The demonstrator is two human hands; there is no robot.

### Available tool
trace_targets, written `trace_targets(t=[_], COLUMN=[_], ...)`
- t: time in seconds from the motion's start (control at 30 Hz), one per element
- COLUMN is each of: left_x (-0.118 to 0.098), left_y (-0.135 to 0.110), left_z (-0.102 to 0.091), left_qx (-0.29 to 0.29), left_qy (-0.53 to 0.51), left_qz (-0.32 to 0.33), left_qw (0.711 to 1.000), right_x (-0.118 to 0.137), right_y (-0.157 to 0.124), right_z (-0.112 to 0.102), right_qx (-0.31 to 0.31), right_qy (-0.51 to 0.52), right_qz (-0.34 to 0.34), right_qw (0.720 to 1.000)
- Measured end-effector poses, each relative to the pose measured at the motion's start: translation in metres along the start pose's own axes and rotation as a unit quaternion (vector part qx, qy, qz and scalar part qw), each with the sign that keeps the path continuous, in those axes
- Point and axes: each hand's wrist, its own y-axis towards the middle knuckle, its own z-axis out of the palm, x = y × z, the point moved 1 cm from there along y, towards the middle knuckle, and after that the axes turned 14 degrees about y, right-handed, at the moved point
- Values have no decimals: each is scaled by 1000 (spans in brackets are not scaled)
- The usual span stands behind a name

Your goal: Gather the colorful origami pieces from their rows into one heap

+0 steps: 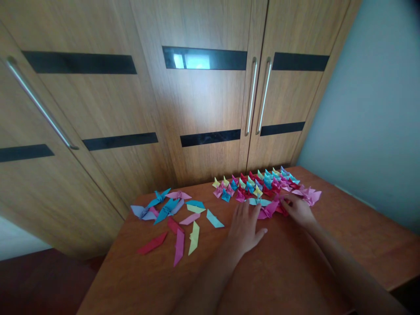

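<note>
My left hand (245, 225) lies on the table with its fingers stretched forward and thumb apart, holding nothing. Its fingertips reach a light blue paper crane (259, 201). Just right of it sits a magenta paper crane (269, 211). My right hand (298, 211) has its fingers bent and pressed together at a pink paper crane (278, 201), at the front edge of the group. Red paper shows under those fingers, partly hidden. Behind both hands, several small folded cranes (250, 187) stand in close rows. A pale pink crane (310, 195) sits at the right end.
Left on the table (131, 280) are loosely grouped blue and lilac cranes (167, 210). Flat folded strips lie nearer, including a red one (152, 243), a magenta one (179, 247) and a yellow one (194, 238). A wooden wardrobe (206, 100) backs the table; a wall (367, 131) is right.
</note>
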Motion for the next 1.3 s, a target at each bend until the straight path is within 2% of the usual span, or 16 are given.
trace_targets(t=[0.13, 0.23, 0.33, 0.5, 0.77, 0.93, 1.13, 1.3], left_x=[-14, -21, -26, -30, -20, -11, 1, 11], left_y=[25, 30, 27, 13, -1, -6, -13, -26], left_z=[18, 27, 28, 21, 14, 6, -8, -19], left_qx=[3, 2, 3, -7, -13, -16, -39, -58], left_qy=[16, 12, 7, 1, -5, -24, -57, -95], left_qz=[2, 3, 9, 8, 9, 5, -43, -70], left_qw=[1000, 1000, 1000, 1000, 1000, 1000, 997, 991], right_x=[-3, -5, -1, 14, 32, 51, 87, 114], right_y=[-2, -6, -13, -29, -47, -50, -52, -48], right_z=[-1, -3, -4, -5, 1, 11, 29, 44], right_qx=[0, 5, 7, 8, -3, 18, 30, 44], right_qy=[7, 6, 8, 53, 135, 242, 390, 406], right_qz=[12, 19, 20, 30, 79, 119, 192, 189], right_qw=[1000, 1000, 1000, 998, 988, 963, 900, 893])
